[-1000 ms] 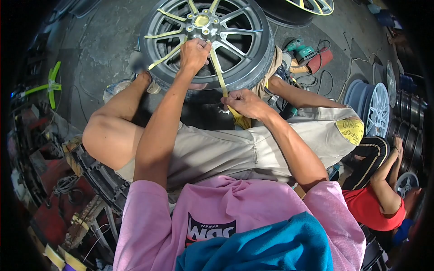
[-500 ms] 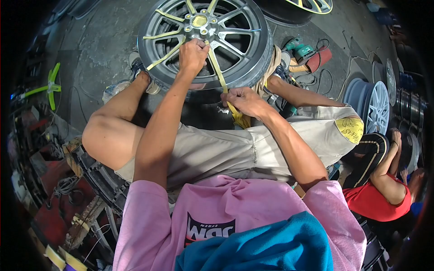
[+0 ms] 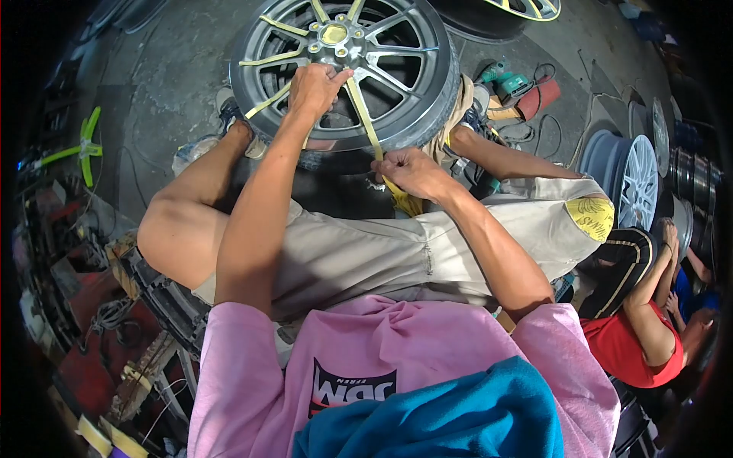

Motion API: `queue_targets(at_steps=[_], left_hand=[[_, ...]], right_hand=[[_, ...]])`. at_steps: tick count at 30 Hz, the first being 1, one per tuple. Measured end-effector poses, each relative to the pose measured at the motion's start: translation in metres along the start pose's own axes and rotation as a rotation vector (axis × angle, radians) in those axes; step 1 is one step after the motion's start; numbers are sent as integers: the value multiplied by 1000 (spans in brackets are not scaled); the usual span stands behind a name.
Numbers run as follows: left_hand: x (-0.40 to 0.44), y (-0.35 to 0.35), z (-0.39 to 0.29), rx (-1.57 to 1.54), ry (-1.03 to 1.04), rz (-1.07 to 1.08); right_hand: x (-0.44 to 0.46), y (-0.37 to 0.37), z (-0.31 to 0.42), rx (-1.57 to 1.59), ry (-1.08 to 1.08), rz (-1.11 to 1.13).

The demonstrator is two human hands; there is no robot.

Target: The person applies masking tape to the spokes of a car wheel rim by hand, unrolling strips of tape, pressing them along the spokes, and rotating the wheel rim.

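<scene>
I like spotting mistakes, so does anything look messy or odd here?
The wheel looks uneven: yellow strips lie along several spokes, but the spokes on the picture's right have none. Near it, dark cords lie loosely looped on the floor by a green tool, which looks messy.

Pink shirt (image 3: pixel 450 336): black print (image 3: pixel 353 391) beside blue cloth (image 3: pixel 435 420), upside down, "JDM", smaller "EFREN". Shorts (image 3: pixel 359 252): yellow patch (image 3: pixel 590 217), well beyond cloth, partly legible, "ANAS".
</scene>
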State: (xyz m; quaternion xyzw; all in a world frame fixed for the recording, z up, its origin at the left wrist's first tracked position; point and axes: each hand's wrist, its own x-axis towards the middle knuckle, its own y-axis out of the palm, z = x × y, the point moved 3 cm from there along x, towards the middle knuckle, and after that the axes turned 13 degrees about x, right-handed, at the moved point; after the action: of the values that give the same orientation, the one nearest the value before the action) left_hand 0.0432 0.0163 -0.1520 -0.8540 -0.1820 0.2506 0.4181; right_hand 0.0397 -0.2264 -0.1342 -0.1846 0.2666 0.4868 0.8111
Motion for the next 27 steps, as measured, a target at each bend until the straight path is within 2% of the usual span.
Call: queue_targets(at_steps=[1, 2, 4, 8, 10, 14, 17, 19, 20, 24, 26, 27], left_hand=[[3, 1, 2, 62, 10, 2], [6, 3, 5, 63, 10, 4], [10, 5, 8, 146, 101, -77], [14, 9, 7, 176, 62, -55], [14, 12, 7, 236, 120, -167], [15, 16, 5, 246, 138, -164], [14, 8, 2, 208, 86, -90], [14, 2, 7, 144, 43, 121], [13, -2, 7, 147, 40, 120], [7, -7, 6, 133, 75, 95], [10, -2, 5, 265, 136, -81], [9, 1, 5, 262, 138, -80]], right_hand=[[0, 1, 0, -1, -88, 1], [1, -1, -3, 0, -87, 1], [-6, -1, 11, -41, 15, 42], [1, 1, 3, -5, -8, 29], [3, 0, 1, 41, 11, -4], [1, -3, 7, 80, 58, -8], [1, -3, 8, 84, 84, 7], [0, -2, 9, 91, 76, 1], [1, -2, 9, 92, 75, 4], [3, 1, 6, 73, 48, 8], [3, 0, 6, 72, 28, 5], [2, -1, 6, 56, 46, 0]])
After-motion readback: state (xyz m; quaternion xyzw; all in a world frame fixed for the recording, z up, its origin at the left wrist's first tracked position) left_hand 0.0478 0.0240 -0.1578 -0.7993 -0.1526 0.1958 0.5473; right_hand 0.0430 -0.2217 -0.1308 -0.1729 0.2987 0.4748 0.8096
